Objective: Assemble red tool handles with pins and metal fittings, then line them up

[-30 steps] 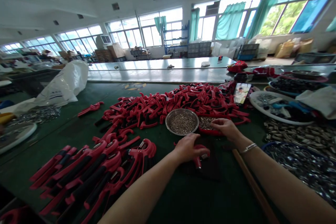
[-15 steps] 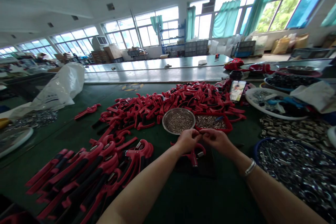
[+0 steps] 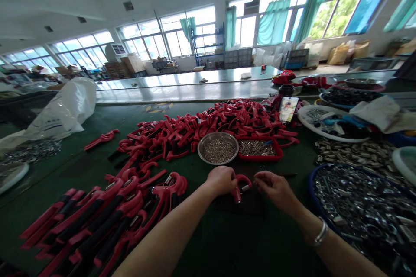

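Note:
A red clamp-like piece with a coil spring (image 3: 241, 187) lies in front of me on a dark pad (image 3: 242, 205). My left hand (image 3: 221, 181) is curled at its left side, its fingers closed against the red edge. On the other side, just right of the spring, is my right hand (image 3: 273, 188), wearing a silver bracelet. Its thumb and forefinger are drawn together; anything between them is too small to make out. Beyond both hands stand a round metal bowl (image 3: 199, 149) of tiny metal parts and a red tray (image 3: 277, 152) of small pins.
Red pieces (image 3: 208, 123) are heaped behind the bowl. Rows of spring-fitted pieces (image 3: 107, 207) lie at left. A blue-rimmed basin (image 3: 312, 190) of shiny metal parts stands at right, near a white tray (image 3: 338, 137) and a propped phone (image 3: 288, 110).
My hands were together above the red piece and have moved apart. The left came down onto the piece's left side; the right shifted right and lower. The view turned slightly right.

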A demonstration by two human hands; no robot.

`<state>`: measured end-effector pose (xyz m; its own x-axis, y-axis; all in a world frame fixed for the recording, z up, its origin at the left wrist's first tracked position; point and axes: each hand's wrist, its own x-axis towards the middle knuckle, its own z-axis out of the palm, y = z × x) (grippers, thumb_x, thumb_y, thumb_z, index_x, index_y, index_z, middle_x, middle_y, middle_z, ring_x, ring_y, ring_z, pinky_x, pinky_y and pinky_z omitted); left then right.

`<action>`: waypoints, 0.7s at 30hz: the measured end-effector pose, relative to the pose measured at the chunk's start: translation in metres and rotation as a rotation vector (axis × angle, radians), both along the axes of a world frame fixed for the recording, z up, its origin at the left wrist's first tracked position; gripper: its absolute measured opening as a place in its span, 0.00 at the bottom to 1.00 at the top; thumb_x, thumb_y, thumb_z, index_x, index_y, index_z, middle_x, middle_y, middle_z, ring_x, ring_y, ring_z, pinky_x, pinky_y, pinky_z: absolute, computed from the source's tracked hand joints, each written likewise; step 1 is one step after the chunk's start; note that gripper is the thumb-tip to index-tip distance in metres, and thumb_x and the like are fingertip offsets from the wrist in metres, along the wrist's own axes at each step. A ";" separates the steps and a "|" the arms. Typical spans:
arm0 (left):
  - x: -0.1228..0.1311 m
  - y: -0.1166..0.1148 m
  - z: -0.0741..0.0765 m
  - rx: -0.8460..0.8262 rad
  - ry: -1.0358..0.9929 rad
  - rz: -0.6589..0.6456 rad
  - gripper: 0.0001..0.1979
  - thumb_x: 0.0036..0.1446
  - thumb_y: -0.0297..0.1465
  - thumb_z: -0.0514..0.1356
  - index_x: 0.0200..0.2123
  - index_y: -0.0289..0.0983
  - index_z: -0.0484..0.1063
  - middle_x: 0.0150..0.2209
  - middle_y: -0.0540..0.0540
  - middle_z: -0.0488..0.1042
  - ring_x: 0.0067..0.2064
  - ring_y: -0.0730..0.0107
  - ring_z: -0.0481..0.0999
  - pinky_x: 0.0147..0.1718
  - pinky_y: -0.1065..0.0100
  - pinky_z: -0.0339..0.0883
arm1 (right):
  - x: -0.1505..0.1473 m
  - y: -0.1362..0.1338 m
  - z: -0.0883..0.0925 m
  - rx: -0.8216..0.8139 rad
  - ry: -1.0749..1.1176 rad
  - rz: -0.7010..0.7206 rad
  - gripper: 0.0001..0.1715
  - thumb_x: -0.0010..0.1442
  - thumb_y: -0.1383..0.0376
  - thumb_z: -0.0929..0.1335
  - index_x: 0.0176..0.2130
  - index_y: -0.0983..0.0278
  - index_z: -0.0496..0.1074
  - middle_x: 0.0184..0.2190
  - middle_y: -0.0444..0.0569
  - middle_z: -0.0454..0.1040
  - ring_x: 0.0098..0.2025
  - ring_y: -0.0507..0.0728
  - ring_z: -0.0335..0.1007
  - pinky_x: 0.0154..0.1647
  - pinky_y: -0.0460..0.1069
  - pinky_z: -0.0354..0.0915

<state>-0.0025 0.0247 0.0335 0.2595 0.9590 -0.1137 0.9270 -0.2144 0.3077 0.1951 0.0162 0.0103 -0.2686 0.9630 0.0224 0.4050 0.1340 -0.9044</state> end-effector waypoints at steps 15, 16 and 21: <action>0.009 -0.022 -0.006 0.188 0.146 -0.124 0.12 0.59 0.33 0.49 0.36 0.35 0.69 0.35 0.42 0.72 0.36 0.64 0.73 0.33 0.68 0.64 | -0.007 -0.008 -0.015 0.242 -0.243 0.040 0.13 0.58 0.59 0.60 0.32 0.63 0.69 0.30 0.47 0.72 0.33 0.55 0.67 0.35 0.49 0.60; 0.008 -0.023 -0.009 0.203 0.147 -0.136 0.11 0.59 0.33 0.49 0.36 0.35 0.69 0.34 0.43 0.71 0.36 0.65 0.73 0.33 0.68 0.64 | -0.007 -0.009 -0.016 0.246 -0.249 0.038 0.13 0.58 0.58 0.60 0.32 0.63 0.69 0.30 0.48 0.72 0.33 0.56 0.67 0.35 0.49 0.60; 0.002 -0.032 -0.018 0.221 0.141 -0.156 0.12 0.60 0.33 0.48 0.38 0.38 0.70 0.35 0.44 0.71 0.37 0.65 0.71 0.34 0.68 0.63 | -0.007 -0.007 -0.018 0.289 -0.288 0.004 0.13 0.59 0.60 0.60 0.33 0.63 0.69 0.31 0.48 0.72 0.33 0.56 0.67 0.36 0.49 0.60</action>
<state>-0.0002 -0.0073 0.0158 0.4025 0.9141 0.0480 0.9077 -0.4054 0.1085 0.1880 0.0089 -0.0078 -0.3074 0.9270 0.2150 0.6349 0.3681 -0.6793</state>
